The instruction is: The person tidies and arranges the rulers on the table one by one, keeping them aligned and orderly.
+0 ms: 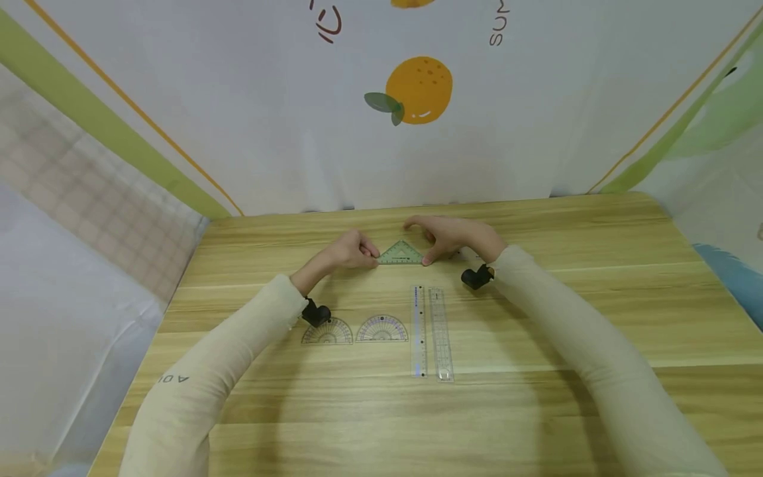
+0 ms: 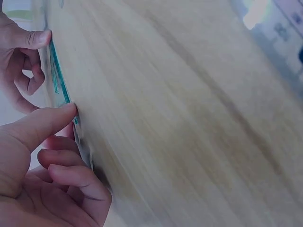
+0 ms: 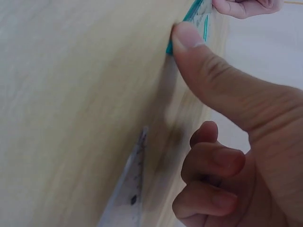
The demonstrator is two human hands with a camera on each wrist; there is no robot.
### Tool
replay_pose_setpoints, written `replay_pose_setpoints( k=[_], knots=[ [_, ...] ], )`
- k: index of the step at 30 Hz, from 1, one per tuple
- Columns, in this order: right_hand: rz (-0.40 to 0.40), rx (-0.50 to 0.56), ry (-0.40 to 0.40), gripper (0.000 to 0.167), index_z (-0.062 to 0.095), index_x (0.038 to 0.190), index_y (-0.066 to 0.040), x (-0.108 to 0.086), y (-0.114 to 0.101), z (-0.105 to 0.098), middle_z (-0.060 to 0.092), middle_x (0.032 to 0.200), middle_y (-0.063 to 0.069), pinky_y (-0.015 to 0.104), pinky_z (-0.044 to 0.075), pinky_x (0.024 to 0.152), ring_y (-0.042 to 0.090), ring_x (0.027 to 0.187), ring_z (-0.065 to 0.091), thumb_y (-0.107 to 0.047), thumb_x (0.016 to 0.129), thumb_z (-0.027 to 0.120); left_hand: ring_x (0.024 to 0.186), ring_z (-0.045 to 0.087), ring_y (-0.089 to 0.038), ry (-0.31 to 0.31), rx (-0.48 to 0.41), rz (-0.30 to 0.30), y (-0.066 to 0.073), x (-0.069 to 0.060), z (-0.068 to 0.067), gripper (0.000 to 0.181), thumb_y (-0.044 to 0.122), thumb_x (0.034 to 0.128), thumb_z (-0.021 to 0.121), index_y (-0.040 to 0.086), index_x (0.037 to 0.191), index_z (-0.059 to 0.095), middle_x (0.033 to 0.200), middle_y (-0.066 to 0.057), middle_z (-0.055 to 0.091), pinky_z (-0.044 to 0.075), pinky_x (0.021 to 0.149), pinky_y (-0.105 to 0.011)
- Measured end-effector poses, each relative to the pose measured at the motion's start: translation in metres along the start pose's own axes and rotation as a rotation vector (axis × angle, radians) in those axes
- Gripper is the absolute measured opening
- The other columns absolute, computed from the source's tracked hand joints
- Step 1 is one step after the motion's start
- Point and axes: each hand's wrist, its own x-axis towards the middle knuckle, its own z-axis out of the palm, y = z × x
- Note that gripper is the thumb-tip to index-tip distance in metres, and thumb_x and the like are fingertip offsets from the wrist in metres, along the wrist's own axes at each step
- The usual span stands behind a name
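A green triangular set square (image 1: 401, 254) lies toward the back of the wooden table, long edge facing me. My left hand (image 1: 352, 252) pinches its left corner between thumb and index finger; the left wrist view shows this hand (image 2: 52, 165) close up. The thumb of my right hand (image 1: 453, 237) touches the opposite corner, while its index finger arches out behind, apart from the set square. In the right wrist view the other fingers (image 3: 208, 161) are loosely bent and hold nothing. Beneath the right hand lies a clear pointed ruler piece (image 3: 130, 194), mostly hidden in the head view.
Two clear protractors (image 1: 382, 329) lie side by side nearer me. To their right are two clear straight rulers (image 1: 419, 331), nearly parallel. A white cloth (image 1: 268, 132) with a printed orange hangs behind the table (image 1: 381, 430). Black wrist cameras (image 1: 475, 277) sit below both wrists.
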Motion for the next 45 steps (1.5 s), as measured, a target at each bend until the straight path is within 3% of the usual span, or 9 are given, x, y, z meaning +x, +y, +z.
replay_pose_setpoints(
  k=[12,20,25,34,38,45],
  knots=[
    [-0.011,0.058,0.041,0.064,0.054,0.138,-0.005,-0.004,0.001,0.004,0.052,0.088,0.009,0.036,0.039,0.069,0.021,0.077,0.045,-0.02,0.085,0.086,0.078,0.052,-0.013,-0.019,-0.002,-0.023,0.0,-0.001,0.0,0.016,-0.005,0.0861,0.074,-0.01,0.101,0.07,0.09,-0.008,0.063,0.045,0.071,-0.022],
    [-0.076,0.108,0.059,0.029,0.069,0.106,-0.006,-0.006,0.003,0.007,0.057,0.09,0.006,0.036,0.039,0.07,0.022,0.079,0.046,-0.014,0.084,0.086,0.075,0.05,-0.013,-0.031,-0.015,-0.003,0.001,-0.002,0.0,0.014,-0.008,0.0868,0.074,-0.01,0.099,0.069,0.086,-0.007,0.061,0.044,0.067,-0.021],
    [-0.098,0.135,0.037,0.016,0.071,0.09,-0.006,-0.007,0.002,0.008,0.059,0.087,0.004,0.035,0.04,0.07,0.021,0.081,0.048,-0.01,0.084,0.085,0.074,0.05,-0.012,-0.04,-0.008,0.003,-0.001,-0.001,0.0,0.012,-0.007,0.0868,0.074,-0.009,0.098,0.07,0.084,-0.006,0.06,0.043,0.067,-0.02],
    [-0.201,0.151,0.011,0.011,0.07,0.082,-0.01,-0.007,0.007,0.011,0.06,0.084,0.0,0.032,0.039,0.069,0.018,0.076,0.048,-0.008,0.091,0.077,0.072,0.048,-0.012,-0.049,-0.02,0.033,-0.005,0.001,-0.001,0.008,-0.006,0.0888,0.072,-0.007,0.096,0.068,0.081,-0.005,0.057,0.04,0.065,-0.022],
    [-0.236,0.211,0.034,0.013,0.07,0.082,-0.008,-0.012,0.01,0.011,0.057,0.081,0.002,0.032,0.038,0.065,0.018,0.071,0.046,-0.008,0.094,0.074,0.07,0.047,-0.012,-0.062,-0.039,0.048,-0.005,0.0,-0.002,0.007,-0.003,0.0918,0.07,-0.006,0.097,0.068,0.08,-0.005,0.056,0.04,0.064,-0.023],
    [-0.224,0.34,0.118,0.009,0.075,0.095,0.0,-0.022,0.013,0.006,0.064,0.091,0.005,0.033,0.049,0.064,0.018,0.074,0.053,-0.009,0.097,0.071,0.072,0.048,-0.015,-0.063,-0.053,0.087,-0.002,-0.005,-0.007,0.008,0.003,0.0952,0.069,-0.004,0.1,0.07,0.083,-0.005,0.06,0.041,0.064,-0.026]
  ],
)
